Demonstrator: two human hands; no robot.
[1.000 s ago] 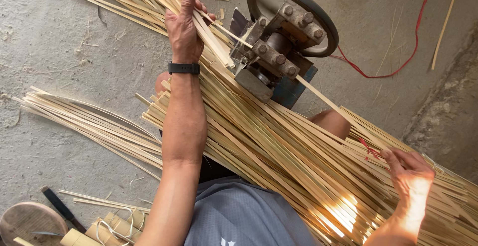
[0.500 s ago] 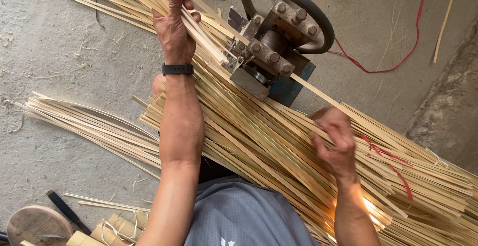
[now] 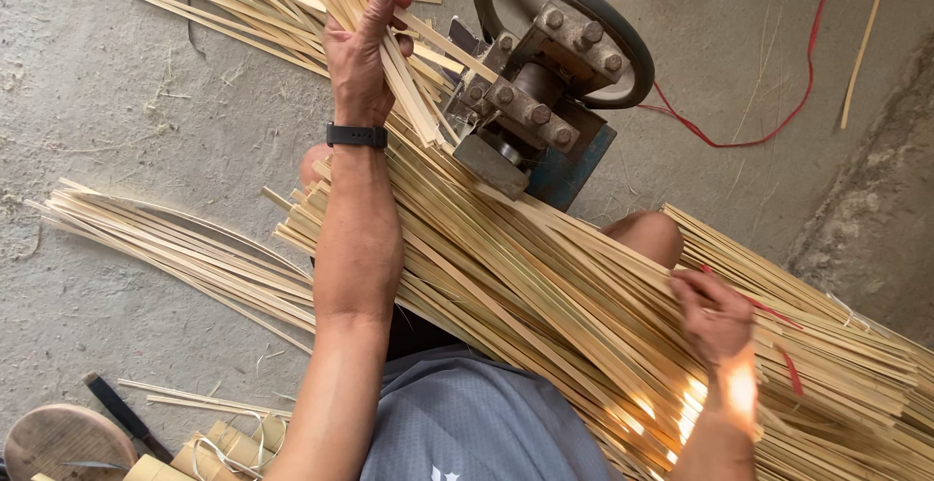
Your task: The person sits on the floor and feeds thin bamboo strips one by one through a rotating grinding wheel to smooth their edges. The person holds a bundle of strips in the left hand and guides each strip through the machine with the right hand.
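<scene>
— Gripping hard, my left hand [image 3: 362,48] was clamped on a few pale split bamboo strips [image 3: 409,92] at the far side, just left of the grey bolted steel roller machine with a dark wheel [image 3: 545,72].

— And your right hand [image 3: 715,318]?

— Its fingers were closed among the long bamboo strip bundle [image 3: 545,306] across my lap, near right.

— Any risk?

— I judged a strip could jam or snap, or draw my fingers towards the rollers.

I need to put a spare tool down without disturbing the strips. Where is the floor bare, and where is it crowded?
Bare grey concrete floor lies between the upper fan of pale bamboo strips and the left floor bundle. More lies right of the blue-based wheeled metal machine, around the red cord. Crowded: the lap pile under the left hand and right hand.
</scene>
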